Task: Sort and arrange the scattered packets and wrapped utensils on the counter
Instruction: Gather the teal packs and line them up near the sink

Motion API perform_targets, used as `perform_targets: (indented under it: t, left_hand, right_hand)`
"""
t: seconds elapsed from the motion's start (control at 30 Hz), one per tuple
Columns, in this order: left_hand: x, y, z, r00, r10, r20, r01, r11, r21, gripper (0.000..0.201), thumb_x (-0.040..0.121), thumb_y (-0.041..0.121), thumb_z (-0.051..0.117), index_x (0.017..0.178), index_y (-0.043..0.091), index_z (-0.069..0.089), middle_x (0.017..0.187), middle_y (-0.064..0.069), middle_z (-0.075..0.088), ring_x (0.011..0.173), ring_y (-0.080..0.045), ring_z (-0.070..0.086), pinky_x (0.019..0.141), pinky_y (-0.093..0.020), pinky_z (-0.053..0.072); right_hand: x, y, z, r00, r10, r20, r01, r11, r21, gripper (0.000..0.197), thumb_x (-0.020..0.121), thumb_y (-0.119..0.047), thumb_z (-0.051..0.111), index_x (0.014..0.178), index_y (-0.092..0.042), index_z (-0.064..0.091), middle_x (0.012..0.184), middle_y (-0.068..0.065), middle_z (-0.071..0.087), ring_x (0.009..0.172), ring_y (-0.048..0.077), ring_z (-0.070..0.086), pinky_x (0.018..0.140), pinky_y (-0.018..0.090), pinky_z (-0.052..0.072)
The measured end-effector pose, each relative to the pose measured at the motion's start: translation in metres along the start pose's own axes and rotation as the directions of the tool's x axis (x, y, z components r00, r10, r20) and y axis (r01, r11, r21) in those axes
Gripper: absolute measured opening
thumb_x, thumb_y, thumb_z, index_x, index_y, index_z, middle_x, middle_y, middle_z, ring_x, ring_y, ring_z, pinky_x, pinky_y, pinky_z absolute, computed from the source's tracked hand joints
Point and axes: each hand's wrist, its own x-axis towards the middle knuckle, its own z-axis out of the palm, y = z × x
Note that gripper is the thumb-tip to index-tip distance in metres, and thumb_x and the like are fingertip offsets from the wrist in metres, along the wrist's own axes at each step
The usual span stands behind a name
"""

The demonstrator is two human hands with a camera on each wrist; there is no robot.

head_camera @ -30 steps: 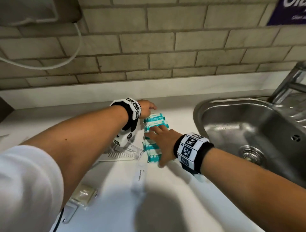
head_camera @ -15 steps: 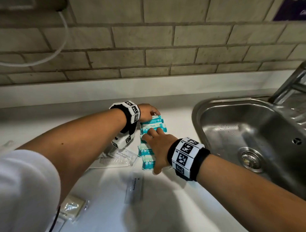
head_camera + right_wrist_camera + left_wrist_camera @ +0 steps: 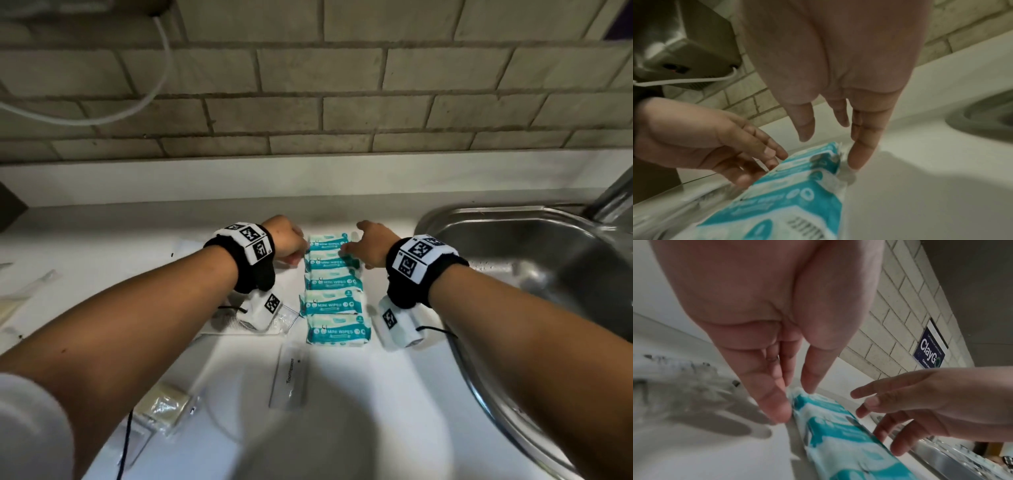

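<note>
Several teal-and-white mini wipes packets (image 3: 331, 303) lie in a straight column on the white counter (image 3: 394, 394). My left hand (image 3: 295, 254) is at the left end of the far packets (image 3: 838, 426), its straight fingertips (image 3: 777, 408) touching the packet's edge. My right hand (image 3: 352, 247) is at the right end of the same packets (image 3: 797, 186), its fingers (image 3: 861, 146) straight and spread, holding nothing. Each wrist view also shows the opposite hand, the right hand (image 3: 900, 410) and the left hand (image 3: 735, 154), across the packets.
A clear-wrapped toothpaste packet (image 3: 291, 380) lies in front of the column. A wrapped comb (image 3: 239, 323) sits under my left wrist, and a cream packet (image 3: 161, 407) is at the lower left. A steel sink (image 3: 534, 274) with a tap (image 3: 613, 198) borders the right. A wall dryer (image 3: 674, 40) hangs at the left.
My right hand has come off the top of the packets and moved to their right end. The left hand stays at the left end. The packets now form a straighter column.
</note>
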Motion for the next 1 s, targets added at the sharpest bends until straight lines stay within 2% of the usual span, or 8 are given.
perform_targets:
  t: [0.1, 0.2, 0.4, 0.5, 0.63, 0.77, 0.9, 1.0]
  left_hand:
    - [-0.007, 0.002, 0.008, 0.999, -0.039, 0.005, 0.039, 0.994, -0.103, 0.009, 0.086, 0.005, 0.068, 0.086, 0.011, 0.061, 0.090, -0.021, 0.068, 0.069, -0.027, 0.062, 0.086, -0.043, 0.057]
    - [-0.010, 0.004, 0.010, 0.998, -0.054, -0.029, 0.051, 0.993, -0.108, 0.016, 0.084, 0.004, 0.071, 0.094, 0.012, 0.061, 0.096, -0.018, 0.070, 0.074, -0.025, 0.068, 0.077, -0.037, 0.060]
    - [-0.021, 0.003, 0.008, 0.999, -0.040, -0.030, 0.039, 0.998, -0.055, 0.015, 0.082, 0.011, 0.074, 0.094, 0.004, 0.067, 0.091, -0.017, 0.073, 0.080, -0.027, 0.072, 0.081, -0.039, 0.060]
    - [-0.031, -0.004, 0.006, 0.997, -0.054, -0.050, 0.054, 0.999, -0.004, 0.021, 0.084, 0.021, 0.072, 0.089, 0.001, 0.069, 0.082, -0.017, 0.075, 0.067, -0.026, 0.068, 0.073, -0.037, 0.060]
    - [-0.045, -0.017, 0.010, 0.988, -0.138, 0.076, 0.137, 0.990, 0.016, 0.029, 0.081, 0.028, 0.074, 0.084, -0.001, 0.070, 0.081, -0.023, 0.073, 0.063, -0.025, 0.063, 0.074, -0.039, 0.056]
    - [-0.057, -0.018, 0.023, 0.990, -0.119, 0.072, 0.116, 0.992, 0.041, 0.020, 0.081, 0.025, 0.075, 0.083, 0.006, 0.071, 0.072, -0.014, 0.073, 0.062, -0.025, 0.062, 0.077, -0.038, 0.058]
    - [-0.060, -0.017, 0.030, 0.996, -0.088, 0.019, 0.087, 0.996, 0.021, 0.020, 0.080, 0.019, 0.077, 0.091, 0.004, 0.070, 0.083, -0.015, 0.076, 0.064, -0.022, 0.066, 0.079, -0.037, 0.059]
    - [-0.063, -0.013, 0.030, 0.997, -0.076, 0.019, 0.075, 0.997, 0.019, 0.016, 0.081, 0.018, 0.077, 0.088, 0.006, 0.070, 0.080, -0.010, 0.075, 0.064, -0.019, 0.067, 0.080, -0.034, 0.059]
  right_hand:
    - [-0.002, -0.006, 0.006, 0.999, -0.017, 0.046, 0.019, 0.999, -0.028, 0.063, 0.088, -0.033, 0.066, 0.138, -0.003, 0.042, 0.132, 0.017, 0.056, 0.110, 0.031, 0.059, 0.096, 0.039, 0.050]
    - [-0.008, -0.009, 0.009, 0.998, -0.056, 0.017, 0.058, 0.988, -0.144, 0.048, 0.087, -0.028, 0.067, 0.128, -0.005, 0.055, 0.126, 0.013, 0.060, 0.112, 0.028, 0.057, 0.092, 0.033, 0.047]
    - [-0.022, -0.008, 0.007, 0.997, -0.060, 0.040, 0.065, 0.987, -0.145, 0.056, 0.086, -0.030, 0.068, 0.133, -0.008, 0.051, 0.131, 0.011, 0.057, 0.118, 0.027, 0.055, 0.096, 0.033, 0.046]
    - [-0.034, -0.004, 0.006, 0.996, -0.061, 0.057, 0.067, 0.992, -0.107, 0.055, 0.084, -0.036, 0.069, 0.129, -0.009, 0.051, 0.120, 0.009, 0.061, 0.105, 0.025, 0.060, 0.091, 0.037, 0.052]
    - [-0.050, 0.004, 0.010, 0.991, -0.028, 0.132, 0.028, 1.000, 0.007, 0.043, 0.081, -0.032, 0.074, 0.111, -0.011, 0.050, 0.087, 0.005, 0.068, 0.069, 0.019, 0.062, 0.069, 0.032, 0.055]
    - [-0.063, 0.003, 0.020, 0.984, -0.005, 0.178, -0.001, 0.999, 0.035, 0.031, 0.081, -0.029, 0.075, 0.097, -0.013, 0.055, 0.095, 0.010, 0.072, 0.088, 0.028, 0.072, 0.082, 0.039, 0.060]
    - [-0.070, 0.001, 0.022, 0.988, -0.006, 0.155, 0.001, 0.999, 0.033, 0.025, 0.082, -0.023, 0.074, 0.080, -0.019, 0.050, 0.095, 0.006, 0.066, 0.092, 0.026, 0.071, 0.083, 0.038, 0.059]
    - [-0.071, 0.001, 0.023, 0.990, -0.002, 0.144, -0.001, 1.000, 0.021, 0.024, 0.083, -0.024, 0.074, 0.092, -0.016, 0.053, 0.095, 0.004, 0.065, 0.088, 0.024, 0.070, 0.081, 0.035, 0.060]
